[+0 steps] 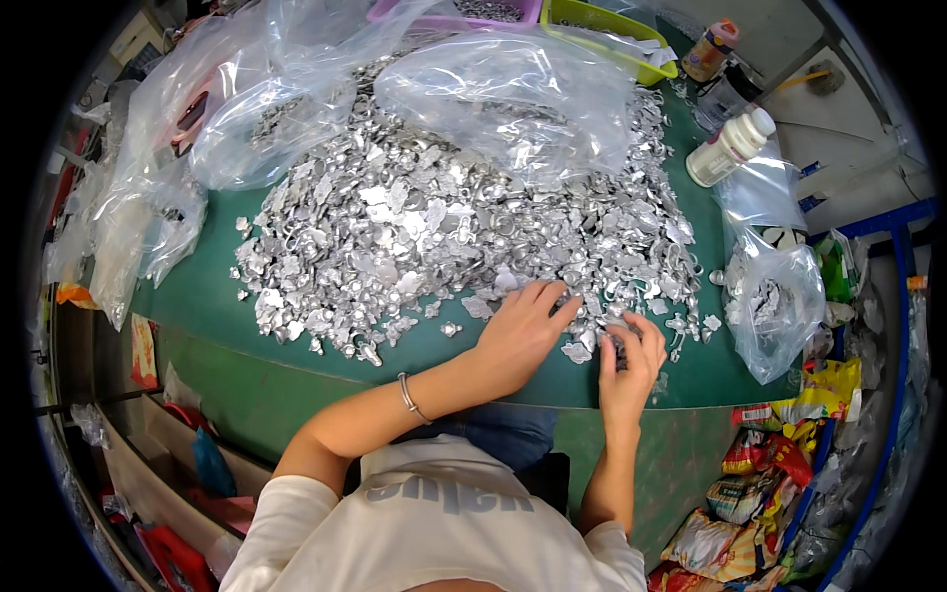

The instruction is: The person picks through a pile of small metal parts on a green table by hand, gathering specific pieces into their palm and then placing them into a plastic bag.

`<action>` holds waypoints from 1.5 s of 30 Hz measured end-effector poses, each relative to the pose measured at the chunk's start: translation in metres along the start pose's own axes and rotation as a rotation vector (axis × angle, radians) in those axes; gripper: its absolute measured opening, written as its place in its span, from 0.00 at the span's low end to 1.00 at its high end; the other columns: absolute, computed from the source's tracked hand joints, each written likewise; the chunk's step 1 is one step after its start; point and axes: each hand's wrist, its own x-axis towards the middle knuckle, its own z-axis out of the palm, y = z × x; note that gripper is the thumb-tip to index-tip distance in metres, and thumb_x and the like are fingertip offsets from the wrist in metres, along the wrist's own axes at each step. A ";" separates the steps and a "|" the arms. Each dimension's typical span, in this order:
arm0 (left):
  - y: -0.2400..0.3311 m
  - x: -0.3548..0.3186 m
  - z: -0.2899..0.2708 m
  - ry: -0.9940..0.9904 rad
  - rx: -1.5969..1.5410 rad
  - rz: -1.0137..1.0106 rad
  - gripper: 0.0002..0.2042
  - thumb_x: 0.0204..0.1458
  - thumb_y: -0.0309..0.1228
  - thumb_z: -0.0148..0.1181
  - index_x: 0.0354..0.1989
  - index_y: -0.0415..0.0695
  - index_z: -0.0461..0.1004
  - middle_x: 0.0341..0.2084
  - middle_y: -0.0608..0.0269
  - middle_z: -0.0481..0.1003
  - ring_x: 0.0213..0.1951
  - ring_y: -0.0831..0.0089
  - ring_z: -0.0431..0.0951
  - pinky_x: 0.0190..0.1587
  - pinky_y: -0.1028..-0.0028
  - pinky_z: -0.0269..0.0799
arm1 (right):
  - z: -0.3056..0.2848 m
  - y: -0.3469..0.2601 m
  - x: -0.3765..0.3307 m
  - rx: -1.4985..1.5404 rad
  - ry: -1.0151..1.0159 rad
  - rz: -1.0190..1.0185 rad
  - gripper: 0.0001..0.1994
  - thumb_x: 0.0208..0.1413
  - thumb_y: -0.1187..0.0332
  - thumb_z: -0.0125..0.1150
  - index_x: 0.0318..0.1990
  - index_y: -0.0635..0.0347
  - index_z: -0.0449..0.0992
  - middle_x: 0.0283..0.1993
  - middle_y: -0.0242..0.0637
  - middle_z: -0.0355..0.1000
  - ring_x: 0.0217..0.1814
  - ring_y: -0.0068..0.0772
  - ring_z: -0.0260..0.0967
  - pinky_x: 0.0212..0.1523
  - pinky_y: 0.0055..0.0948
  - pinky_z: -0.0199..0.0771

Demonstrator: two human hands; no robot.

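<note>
A wide heap of small silver metal castings (pixel 395 227), flat and irregular in shape, lies on the green tabletop (pixel 237 331). At its near edge rests my left hand (pixel 520 331), palm down, fingers stretched out to the right over the pieces, holding nothing that I can see. A metal bangle (pixel 407 393) circles that wrist. Just to the right, my right hand (pixel 636 367) is curled, thumb opposite the fingers, around a few small metal castings (pixel 619 347). Their exact shape is partly hidden by the fingers.
Clear plastic bags (pixel 493 89) drape over the back of the heap. A purple basin (pixel 533 12) and a yellow-green basin (pixel 651 71) stand behind. At right are a white bottle (pixel 725 150) and a clear bag of pieces (pixel 774 306). Colourful packets (pixel 730 533) lie below.
</note>
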 end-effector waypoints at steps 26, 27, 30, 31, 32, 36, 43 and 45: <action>-0.004 -0.058 -0.022 -0.109 -0.273 -0.330 0.12 0.53 0.22 0.58 0.47 0.40 0.74 0.42 0.54 0.73 0.34 0.66 0.77 0.34 0.70 0.72 | 0.007 -0.040 -0.012 0.086 -0.178 0.011 0.05 0.49 0.71 0.65 0.32 0.58 0.75 0.40 0.36 0.68 0.45 0.42 0.62 0.45 0.38 0.56; -0.002 -0.057 -0.023 -0.084 -0.248 -0.322 0.13 0.52 0.22 0.58 0.47 0.40 0.74 0.46 0.54 0.71 0.37 0.64 0.76 0.36 0.69 0.72 | 0.007 -0.040 -0.012 0.033 -0.146 0.012 0.06 0.49 0.70 0.65 0.33 0.58 0.75 0.41 0.36 0.67 0.46 0.42 0.61 0.45 0.39 0.55; 0.005 -0.051 -0.020 -0.041 -0.142 -0.201 0.15 0.49 0.22 0.58 0.48 0.40 0.73 0.54 0.54 0.66 0.47 0.59 0.72 0.44 0.65 0.69 | 0.002 -0.037 -0.008 -0.120 -0.104 -0.022 0.11 0.50 0.69 0.64 0.42 0.58 0.76 0.46 0.38 0.67 0.48 0.44 0.61 0.47 0.41 0.55; 0.006 -0.048 -0.013 -0.048 -0.089 -0.096 0.16 0.48 0.22 0.58 0.48 0.40 0.72 0.55 0.54 0.66 0.50 0.58 0.70 0.47 0.63 0.67 | 0.001 -0.039 -0.006 -0.171 -0.118 -0.053 0.13 0.50 0.68 0.64 0.43 0.59 0.76 0.47 0.39 0.67 0.49 0.44 0.61 0.48 0.42 0.55; 0.005 -0.045 -0.008 -0.053 -0.038 0.015 0.17 0.47 0.22 0.58 0.48 0.41 0.72 0.56 0.54 0.65 0.53 0.57 0.68 0.49 0.62 0.66 | 0.004 -0.041 -0.009 -0.231 -0.213 -0.046 0.16 0.51 0.68 0.62 0.48 0.58 0.75 0.51 0.41 0.65 0.52 0.46 0.60 0.50 0.44 0.55; 0.003 -0.061 -0.001 -0.084 -0.098 -0.019 0.17 0.46 0.21 0.59 0.48 0.39 0.71 0.56 0.51 0.66 0.58 0.54 0.65 0.54 0.58 0.62 | 0.005 -0.055 -0.025 -0.232 -0.294 -0.079 0.17 0.52 0.69 0.60 0.51 0.58 0.73 0.56 0.42 0.62 0.57 0.48 0.58 0.53 0.46 0.53; 0.010 -0.074 -0.003 -0.087 -0.104 -0.126 0.18 0.48 0.21 0.61 0.50 0.38 0.71 0.59 0.52 0.64 0.64 0.50 0.59 0.64 0.47 0.51 | 0.004 -0.046 -0.039 -0.030 -0.176 -0.123 0.15 0.50 0.70 0.62 0.48 0.56 0.77 0.56 0.40 0.65 0.58 0.48 0.59 0.56 0.48 0.51; 0.011 -0.078 0.001 -0.108 -0.092 -0.093 0.18 0.48 0.21 0.61 0.50 0.39 0.71 0.59 0.53 0.64 0.65 0.50 0.58 0.64 0.45 0.50 | -0.003 -0.036 -0.036 -0.093 -0.161 -0.167 0.13 0.50 0.71 0.62 0.45 0.56 0.78 0.55 0.40 0.67 0.58 0.47 0.60 0.56 0.48 0.52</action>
